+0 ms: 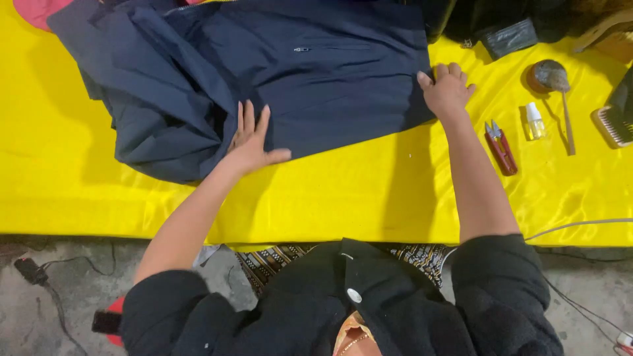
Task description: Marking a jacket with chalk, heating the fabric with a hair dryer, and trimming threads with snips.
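A navy jacket (290, 72) is spread on a counter (343, 198) covered in yellow cloth. The left hand (250, 140) is laid flat, fingers extended, on the jacket's lower edge beside a bunched fold. The right hand (447, 87) is pressed at the jacket's right edge, fingers curled over the fabric. Red thread snips (501, 146), a small spray bottle (534, 121) and a brush (552, 78) are seen to the right, apart from the jacket.

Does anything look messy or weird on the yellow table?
The navy jacket is bunched into thick folds on its left side, beside the left hand, while the part by the right hand lies flat. The snips and small bottle look fine.
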